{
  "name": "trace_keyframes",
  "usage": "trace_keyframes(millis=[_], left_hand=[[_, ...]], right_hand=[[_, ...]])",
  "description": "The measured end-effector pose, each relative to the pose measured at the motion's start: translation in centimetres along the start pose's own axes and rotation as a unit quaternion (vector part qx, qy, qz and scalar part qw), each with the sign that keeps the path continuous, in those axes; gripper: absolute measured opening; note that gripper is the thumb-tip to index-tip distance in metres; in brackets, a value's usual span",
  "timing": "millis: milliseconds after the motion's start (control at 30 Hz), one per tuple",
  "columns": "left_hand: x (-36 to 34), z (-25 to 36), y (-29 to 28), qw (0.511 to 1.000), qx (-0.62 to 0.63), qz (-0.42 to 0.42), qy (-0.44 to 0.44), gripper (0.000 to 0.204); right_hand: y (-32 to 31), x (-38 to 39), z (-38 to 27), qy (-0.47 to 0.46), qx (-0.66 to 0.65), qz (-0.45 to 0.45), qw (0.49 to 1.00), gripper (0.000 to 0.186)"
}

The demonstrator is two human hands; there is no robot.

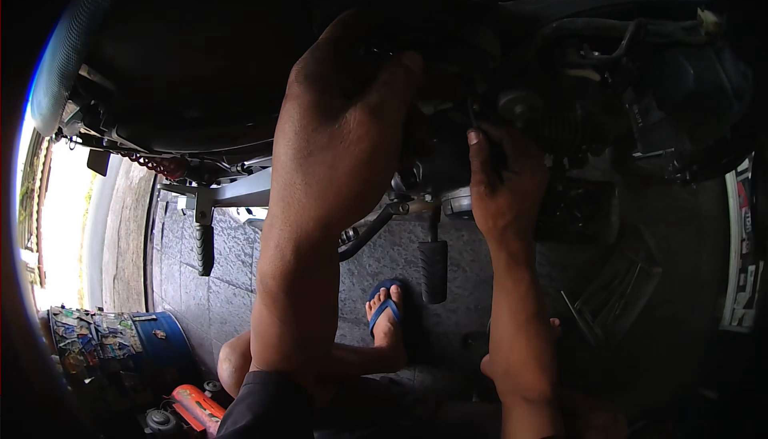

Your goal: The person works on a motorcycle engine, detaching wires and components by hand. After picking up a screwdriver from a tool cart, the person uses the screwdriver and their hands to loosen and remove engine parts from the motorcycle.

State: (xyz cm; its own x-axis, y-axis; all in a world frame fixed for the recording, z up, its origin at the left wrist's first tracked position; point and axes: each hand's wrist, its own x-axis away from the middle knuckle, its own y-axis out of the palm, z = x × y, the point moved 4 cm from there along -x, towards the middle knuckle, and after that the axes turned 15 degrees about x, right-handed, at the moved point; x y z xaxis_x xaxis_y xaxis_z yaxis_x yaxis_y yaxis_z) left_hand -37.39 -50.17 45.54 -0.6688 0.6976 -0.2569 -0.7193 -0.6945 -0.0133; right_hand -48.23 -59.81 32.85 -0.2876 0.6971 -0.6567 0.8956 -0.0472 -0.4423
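Lying crosswise just beyond both hands, the motorcycle (444,163) runs its long axis left to right; the left hand (340,123) reaches deeper into its dark side than the right hand (510,173). With fingers mostly hidden, neither's opening or hold can be told.

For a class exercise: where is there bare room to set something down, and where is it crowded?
Bare tiles show between the drum and left forearm; a smaller, dimmer patch lies between the sandal and right forearm. It is crowded where the left hand and right hand reach among motorbike parts.
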Motion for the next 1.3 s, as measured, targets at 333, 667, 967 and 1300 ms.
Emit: trace_keyframes(millis=[333, 667, 967, 1300], left_hand=[[0.0, -0.6, -2.2, 0.993, 0.106, 0.042, 0.01, 0.059], [0.6, -0.8, -1.4, 0.991, 0.11, 0.079, 0.017, 0.057], [-0.6, -2.0, -3.2, 0.993, 0.115, 0.035, -0.007, 0.054], [1.9, -3.0, -1.2, 0.979, 0.127, 0.092, 0.131, 0.03]], right_hand=[[0.6, 0.4, 0.7, 0.026, -0.025, -0.017, 0.999, 0.009], [1.1, -0.7, 0.3, 0.097, -0.025, -0.011, 0.995, 0.011], [1.2, 0.3, 0.3, 0.036, 0.011, -0.036, 0.999, 0.011], [0.0, 2.3, -0.7, -0.03, 0.159, 0.01, 0.987, 0.019]])
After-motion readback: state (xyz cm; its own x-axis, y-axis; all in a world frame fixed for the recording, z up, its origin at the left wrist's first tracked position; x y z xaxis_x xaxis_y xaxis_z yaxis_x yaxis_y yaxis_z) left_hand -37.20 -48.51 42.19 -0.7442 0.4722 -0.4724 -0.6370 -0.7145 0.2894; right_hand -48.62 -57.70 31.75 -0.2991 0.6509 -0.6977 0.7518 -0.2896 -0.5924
